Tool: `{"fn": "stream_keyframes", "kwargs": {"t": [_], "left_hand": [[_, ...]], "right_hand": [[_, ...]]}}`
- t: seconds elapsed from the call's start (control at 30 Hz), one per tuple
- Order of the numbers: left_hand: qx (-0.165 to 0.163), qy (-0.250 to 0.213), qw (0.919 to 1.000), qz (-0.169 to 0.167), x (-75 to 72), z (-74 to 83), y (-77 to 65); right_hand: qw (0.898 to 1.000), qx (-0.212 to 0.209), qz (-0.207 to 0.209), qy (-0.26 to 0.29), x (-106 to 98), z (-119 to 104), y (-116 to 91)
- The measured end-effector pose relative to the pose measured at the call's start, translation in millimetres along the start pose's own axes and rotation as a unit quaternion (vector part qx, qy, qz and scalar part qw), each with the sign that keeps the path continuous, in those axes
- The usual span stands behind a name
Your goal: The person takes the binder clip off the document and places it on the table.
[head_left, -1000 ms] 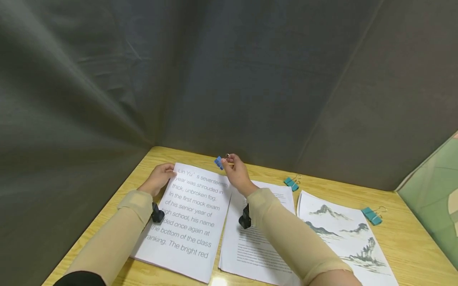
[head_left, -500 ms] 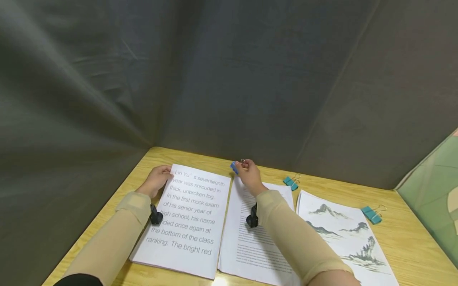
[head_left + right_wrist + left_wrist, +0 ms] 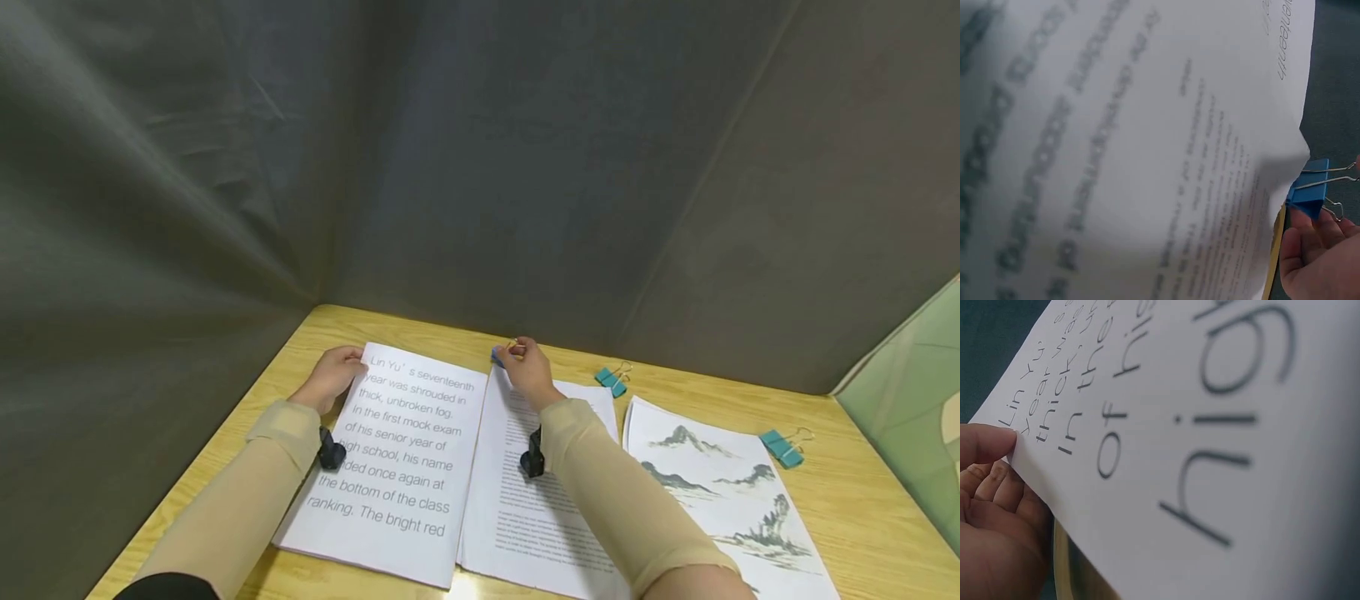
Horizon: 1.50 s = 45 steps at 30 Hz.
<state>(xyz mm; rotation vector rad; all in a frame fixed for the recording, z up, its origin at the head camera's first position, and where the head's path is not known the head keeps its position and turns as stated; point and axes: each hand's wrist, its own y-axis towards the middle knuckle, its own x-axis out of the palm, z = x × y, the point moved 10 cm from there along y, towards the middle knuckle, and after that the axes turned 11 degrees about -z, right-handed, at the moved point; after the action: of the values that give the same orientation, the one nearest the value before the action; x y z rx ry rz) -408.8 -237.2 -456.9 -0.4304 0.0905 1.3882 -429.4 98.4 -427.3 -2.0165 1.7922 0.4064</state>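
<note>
With thumb and fingers, my left hand (image 3: 330, 381) pinches the upper left corner of the large-print paper stack (image 3: 401, 454). In the left wrist view the thumb lies on top of the sheet and the other fingers curl beneath. My right hand (image 3: 529, 372) holds a blue binder clip (image 3: 1311, 189) by its wire handles, at the far left corner of the small-print paper stack (image 3: 540, 533). The right wrist view shows the clip right at the paper's edge, where the top sheet (image 3: 1300, 147) bulges. The sheet overlaps part of the clip there.
Behind the small-print stack lies a teal binder clip (image 3: 612, 382). Another teal clip (image 3: 782, 448) sits by the stack with the ink landscape (image 3: 705, 475) on the right. All rest on a wooden table (image 3: 847, 483), with a dark curtain (image 3: 480, 167) behind it.
My right hand has carried the blue clip rightward and down, from behind the large-print stack to the small-print stack's far left corner. The left hand keeps its pinch on the large-print stack.
</note>
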Motion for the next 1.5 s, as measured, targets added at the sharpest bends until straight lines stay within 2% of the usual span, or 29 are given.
{"fn": "stream_keyframes", "kwargs": {"t": [0.2,0.43,0.67,0.97,1.5], "left_hand": [[-0.011,0.001,0.9999,-0.006,4.3,-2.6,-1.7],[-0.013,-0.011,0.9998,-0.009,6.5,-0.2,-3.1],[-0.030,-0.013,0.9993,-0.016,10.9,-4.4,-2.3],[-0.035,-0.014,0.9992,-0.012,11.6,-3.5,-4.0],[-0.042,-0.012,0.9990,-0.006,10.7,-3.3,-5.2]], "right_hand": [[1.000,0.010,-0.004,-0.028,1,7,1],[0.999,0.008,-0.028,-0.039,4,9,5],[0.998,0.029,-0.041,-0.031,7,14,2],[0.998,0.019,-0.040,-0.035,6,11,2],[0.998,0.036,-0.053,-0.006,9,13,0]]}}
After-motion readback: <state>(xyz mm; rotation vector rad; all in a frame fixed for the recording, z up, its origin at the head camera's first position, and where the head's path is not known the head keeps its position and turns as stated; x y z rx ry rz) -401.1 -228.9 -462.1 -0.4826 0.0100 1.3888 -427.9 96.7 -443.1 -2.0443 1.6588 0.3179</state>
